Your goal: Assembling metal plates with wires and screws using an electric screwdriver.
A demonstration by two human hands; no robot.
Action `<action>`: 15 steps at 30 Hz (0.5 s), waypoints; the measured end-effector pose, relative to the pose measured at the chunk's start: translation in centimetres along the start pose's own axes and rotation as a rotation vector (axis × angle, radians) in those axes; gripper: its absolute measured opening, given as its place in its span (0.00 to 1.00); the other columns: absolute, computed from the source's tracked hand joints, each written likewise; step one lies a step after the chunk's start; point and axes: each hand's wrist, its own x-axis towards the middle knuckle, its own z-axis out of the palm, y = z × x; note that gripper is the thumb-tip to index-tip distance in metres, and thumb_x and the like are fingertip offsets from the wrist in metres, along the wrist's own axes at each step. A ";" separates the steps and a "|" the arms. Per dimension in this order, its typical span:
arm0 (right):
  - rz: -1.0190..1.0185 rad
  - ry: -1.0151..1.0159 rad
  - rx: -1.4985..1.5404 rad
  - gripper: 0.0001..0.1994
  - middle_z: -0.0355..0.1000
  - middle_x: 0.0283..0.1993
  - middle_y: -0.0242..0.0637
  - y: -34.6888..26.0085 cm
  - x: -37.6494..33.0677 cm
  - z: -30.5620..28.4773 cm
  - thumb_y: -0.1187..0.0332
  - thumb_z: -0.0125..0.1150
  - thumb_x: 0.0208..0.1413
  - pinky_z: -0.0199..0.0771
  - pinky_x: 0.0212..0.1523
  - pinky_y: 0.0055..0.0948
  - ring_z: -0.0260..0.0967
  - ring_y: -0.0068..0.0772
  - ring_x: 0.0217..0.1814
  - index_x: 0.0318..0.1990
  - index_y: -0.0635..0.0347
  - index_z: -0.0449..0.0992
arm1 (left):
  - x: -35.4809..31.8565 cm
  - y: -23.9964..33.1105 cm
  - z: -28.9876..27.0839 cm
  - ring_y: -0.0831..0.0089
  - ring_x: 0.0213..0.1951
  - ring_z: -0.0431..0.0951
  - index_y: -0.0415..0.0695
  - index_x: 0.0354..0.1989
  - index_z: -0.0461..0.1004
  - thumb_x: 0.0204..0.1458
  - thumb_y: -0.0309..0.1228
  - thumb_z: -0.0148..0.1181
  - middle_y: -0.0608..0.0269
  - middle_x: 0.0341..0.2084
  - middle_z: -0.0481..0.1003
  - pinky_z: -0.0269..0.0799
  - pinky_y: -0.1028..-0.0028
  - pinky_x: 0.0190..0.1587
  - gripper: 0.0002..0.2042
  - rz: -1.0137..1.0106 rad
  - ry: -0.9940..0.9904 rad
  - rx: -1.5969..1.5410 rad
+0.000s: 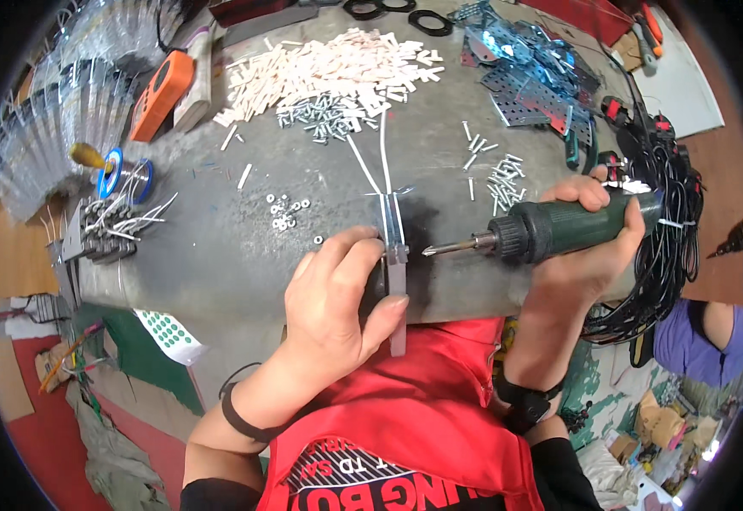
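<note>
My left hand (330,294) is closed around a narrow metal strip assembly (395,228), which stands lengthwise near the bench's front edge. Two white wires (384,149) run from its far end. My right hand (601,226) grips a dark green electric screwdriver (571,228). Its cross-head bit (452,246) points left, with the tip a short gap from the strip's side. Small white nuts or washers (282,213) lie scattered left of the strip. Loose silver screws (505,183) lie beyond the screwdriver.
Behind are a heap of small white pieces (329,72), more screws (322,117) and blue-filmed perforated metal plates (533,94). At left stand a solder spool (126,180), an orange device (163,95) and grey parts with wires (103,238). Black cables (674,204) crowd the right edge, near another person's purple sleeve (686,345).
</note>
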 end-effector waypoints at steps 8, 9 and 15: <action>0.040 -0.073 0.188 0.16 0.59 0.27 0.26 1.8 -0.5 0.0 0.55 0.47 0.55 0.65 0.39 0.26 0.60 0.20 0.29 0.40 0.59 0.63 | -0.5 -0.2 -0.2 0.54 0.35 0.73 0.41 0.51 0.62 0.45 0.37 0.62 0.48 0.42 0.70 0.67 0.63 0.34 0.26 -0.019 0.030 -0.047; 0.052 -0.055 0.198 0.16 0.58 0.27 0.26 2.0 -0.7 0.1 0.55 0.48 0.55 0.65 0.39 0.26 0.59 0.20 0.29 0.40 0.59 0.62 | -0.5 -0.2 -0.2 0.54 0.35 0.73 0.41 0.51 0.62 0.45 0.37 0.62 0.48 0.42 0.70 0.67 0.63 0.33 0.26 -0.017 0.032 -0.046; 0.067 -0.069 0.177 0.17 0.58 0.27 0.27 2.3 -0.8 -0.2 0.56 0.50 0.53 0.65 0.40 0.27 0.59 0.21 0.29 0.41 0.59 0.63 | -0.3 0.1 -0.9 0.53 0.36 0.73 0.40 0.50 0.64 0.44 0.38 0.63 0.48 0.41 0.70 0.68 0.62 0.35 0.25 -0.035 0.023 -0.041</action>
